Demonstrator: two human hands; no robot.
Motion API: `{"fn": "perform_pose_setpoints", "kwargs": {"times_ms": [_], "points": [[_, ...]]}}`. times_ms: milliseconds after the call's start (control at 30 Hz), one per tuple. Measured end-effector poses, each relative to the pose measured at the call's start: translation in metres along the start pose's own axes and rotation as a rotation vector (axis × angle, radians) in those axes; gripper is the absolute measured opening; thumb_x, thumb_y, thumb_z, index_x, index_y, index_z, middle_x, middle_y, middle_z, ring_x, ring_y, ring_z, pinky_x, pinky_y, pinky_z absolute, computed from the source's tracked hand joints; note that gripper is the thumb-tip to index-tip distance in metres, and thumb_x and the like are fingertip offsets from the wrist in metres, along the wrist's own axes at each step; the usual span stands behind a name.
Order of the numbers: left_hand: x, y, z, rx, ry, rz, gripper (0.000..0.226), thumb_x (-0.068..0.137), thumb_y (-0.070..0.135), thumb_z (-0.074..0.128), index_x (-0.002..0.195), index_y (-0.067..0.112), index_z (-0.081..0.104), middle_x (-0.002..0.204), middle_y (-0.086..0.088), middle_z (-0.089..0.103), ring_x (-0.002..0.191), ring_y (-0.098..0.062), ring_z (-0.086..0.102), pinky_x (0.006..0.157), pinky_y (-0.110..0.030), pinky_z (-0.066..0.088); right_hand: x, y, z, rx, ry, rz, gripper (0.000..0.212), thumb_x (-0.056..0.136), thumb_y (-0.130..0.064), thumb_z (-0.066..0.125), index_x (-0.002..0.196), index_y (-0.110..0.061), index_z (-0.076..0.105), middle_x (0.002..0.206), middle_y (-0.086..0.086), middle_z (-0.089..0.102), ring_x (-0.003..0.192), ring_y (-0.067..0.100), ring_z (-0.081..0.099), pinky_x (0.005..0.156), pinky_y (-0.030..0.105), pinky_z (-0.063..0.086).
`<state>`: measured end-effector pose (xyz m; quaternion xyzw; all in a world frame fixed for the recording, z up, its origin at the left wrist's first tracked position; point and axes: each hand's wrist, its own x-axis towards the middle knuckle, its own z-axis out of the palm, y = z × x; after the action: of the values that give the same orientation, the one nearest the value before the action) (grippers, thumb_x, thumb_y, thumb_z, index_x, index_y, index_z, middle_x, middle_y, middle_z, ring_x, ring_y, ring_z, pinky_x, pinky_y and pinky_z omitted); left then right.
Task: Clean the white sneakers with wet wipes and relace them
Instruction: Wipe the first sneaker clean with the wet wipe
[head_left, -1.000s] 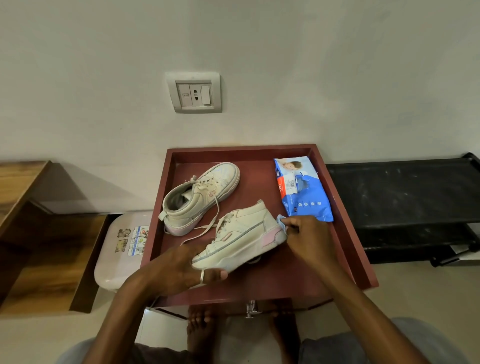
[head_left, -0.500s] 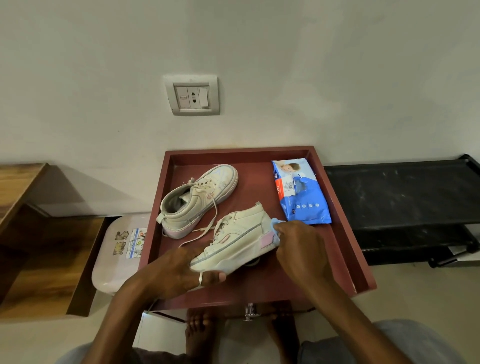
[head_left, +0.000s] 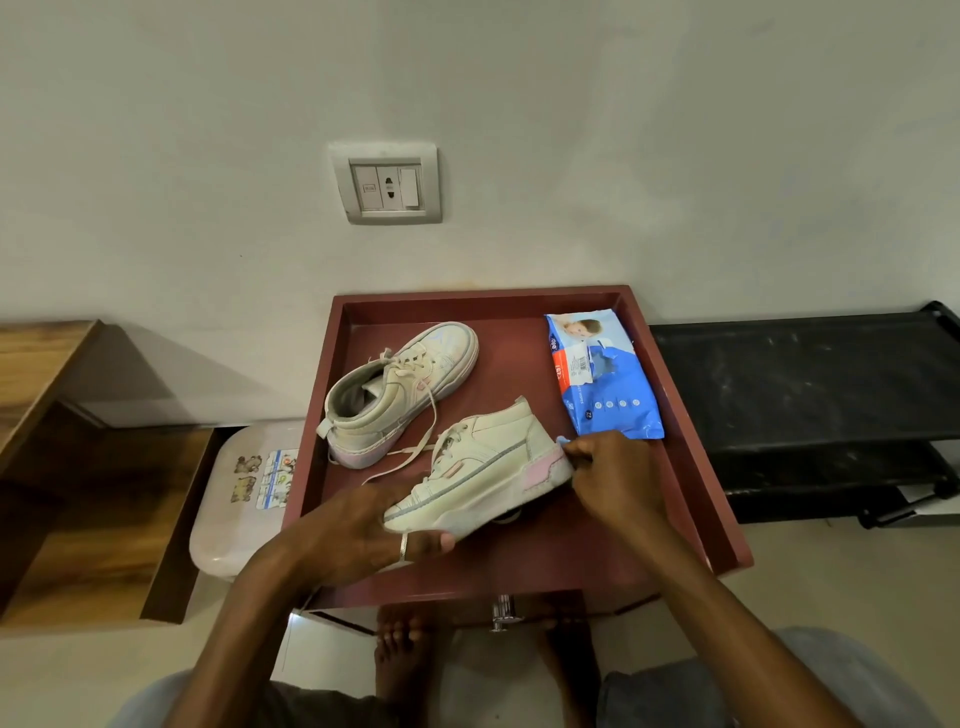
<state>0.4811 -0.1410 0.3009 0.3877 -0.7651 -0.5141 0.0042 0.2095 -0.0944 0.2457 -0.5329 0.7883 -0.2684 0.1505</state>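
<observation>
Sneaker (head_left: 483, 467) lies tilted over the tray (head_left: 691, 467), its side turned up. The left hand (head_left: 358, 530) grips the toe, with the thumb curled along the sole edge. At the heel, the right hand (head_left: 618, 478) pinches a bluish wipe (head_left: 563, 441) against the upper back corner.

Half a second ago the wipe covered the pink heel patch. Now the patch shows bare just below the pinch, so the hand has drawn back (one pass of a rubbing stroke, I judge, rather than a finish). Heel cleaning looks to be under way.

A loose lace (head_left: 415, 452) trails beyond the left grip toward the second sneaker (head_left: 400, 395), so relacing is not yet begun. The pack (head_left: 602, 374) lies just beyond the right hand, within easy reach for a fresh wipe
</observation>
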Motion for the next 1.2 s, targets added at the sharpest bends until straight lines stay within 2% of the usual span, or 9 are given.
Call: {"fn": "perform_pose_setpoints", "kwargs": {"times_ms": [133, 233, 367, 467, 700, 833, 933, 1100, 1200], "points": [[0.000, -0.003, -0.001, -0.011, -0.002, -0.008, 0.056, 0.059, 0.092, 0.056, 0.110, 0.078, 0.042, 0.103, 0.062, 0.047, 0.104, 0.027, 0.051, 0.080, -0.001, 0.046, -0.021, -0.019, 0.002, -0.013, 0.173, -0.092, 0.015, 0.094, -0.015, 0.066, 0.103, -0.012, 0.077, 0.082, 0.005, 0.075, 0.072, 0.019, 0.068, 0.060, 0.030, 0.056], [0.002, -0.003, 0.001, 0.005, -0.009, -0.012, 0.046, 0.075, 0.067, 0.063, 0.116, 0.063, 0.044, 0.100, 0.062, 0.049, 0.102, 0.026, 0.053, 0.079, 0.000, 0.045, -0.038, -0.027, 0.002, -0.068, 0.222, -0.206, 0.014, 0.094, -0.016, 0.067, 0.086, -0.011, 0.077, 0.062, -0.001, 0.065, 0.053, 0.012, 0.059, 0.045, 0.026, 0.051], [0.004, -0.003, 0.001, 0.022, -0.009, -0.020, 0.036, 0.080, 0.056, 0.064, 0.111, 0.060, 0.047, 0.095, 0.060, 0.051, 0.098, 0.026, 0.054, 0.076, 0.000, 0.043, -0.012, -0.011, 0.002, 0.089, 0.121, -0.095, 0.016, 0.091, -0.011, 0.068, 0.103, -0.015, 0.078, 0.097, -0.002, 0.076, 0.086, 0.012, 0.070, 0.071, 0.021, 0.055], [0.004, -0.004, 0.000, 0.010, -0.013, -0.030, 0.031, 0.079, 0.064, 0.063, 0.108, 0.069, 0.052, 0.100, 0.058, 0.053, 0.100, 0.023, 0.055, 0.078, -0.003, 0.046, 0.004, -0.002, -0.002, 0.148, 0.021, -0.004, 0.023, 0.092, -0.011, 0.066, 0.110, -0.021, 0.076, 0.109, -0.009, 0.074, 0.099, 0.008, 0.068, 0.075, 0.014, 0.050], [0.008, -0.017, 0.001, -0.002, -0.013, -0.017, 0.044, 0.067, 0.085, 0.059, 0.108, 0.083, 0.043, 0.113, 0.046, 0.058, 0.106, 0.012, 0.060, 0.089, -0.013, 0.052, -0.053, -0.032, 0.008, -0.162, 0.190, -0.347, 0.036, 0.065, 0.006, 0.084, 0.097, -0.008, 0.075, 0.076, 0.005, 0.072, 0.062, 0.019, 0.065, 0.050, 0.026, 0.054], [0.008, -0.020, 0.002, -0.017, -0.011, -0.011, 0.053, 0.060, 0.092, 0.058, 0.110, 0.081, 0.044, 0.114, 0.046, 0.058, 0.106, 0.013, 0.059, 0.087, -0.013, 0.052, -0.025, -0.011, 0.005, -0.051, 0.164, -0.197, 0.031, 0.079, -0.003, 0.080, 0.108, -0.012, 0.075, 0.087, 0.004, 0.076, 0.073, 0.016, 0.071, 0.059, 0.023, 0.057], [0.009, -0.019, 0.002, 0.015, -0.002, 0.008, 0.058, 0.062, 0.089, 0.061, 0.115, 0.082, 0.039, 0.116, 0.049, 0.056, 0.108, 0.016, 0.057, 0.087, -0.009, 0.050, -0.010, 0.001, 0.001, -0.010, 0.128, -0.130, 0.018, 0.087, -0.018, 0.074, 0.105, -0.014, 0.077, 0.090, 0.002, 0.077, 0.078, 0.013, 0.070, 0.063, 0.008, 0.044], [0.011, -0.035, 0.005, 0.192, 0.124, 0.002, 0.088, 0.056, 0.085, 0.071, 0.134, 0.054, 0.042, 0.129, 0.036, 0.055, 0.116, 0.013, 0.054, 0.098, -0.022, 0.052, -0.015, -0.006, -0.015, 0.008, 0.242, -0.109, 0.010, 0.088, -0.013, 0.072, 0.095, -0.009, 0.077, 0.087, 0.005, 0.076, 0.078, 0.010, 0.066, 0.060, 0.000, 0.032], [0.016, -0.046, 0.008, 0.317, 0.192, -0.013, 0.102, 0.052, 0.086, 0.073, 0.139, 0.039, 0.048, 0.133, 0.023, 0.055, 0.117, 0.003, 0.054, 0.098, -0.029, 0.052, -0.025, -0.018, -0.015, 0.078, 0.255, -0.152, 0.019, 0.088, -0.016, 0.072, 0.105, -0.007, 0.074, 0.094, 0.008, 0.073, 0.087, 0.013, 0.067, 0.061, 0.016, 0.051]]}}
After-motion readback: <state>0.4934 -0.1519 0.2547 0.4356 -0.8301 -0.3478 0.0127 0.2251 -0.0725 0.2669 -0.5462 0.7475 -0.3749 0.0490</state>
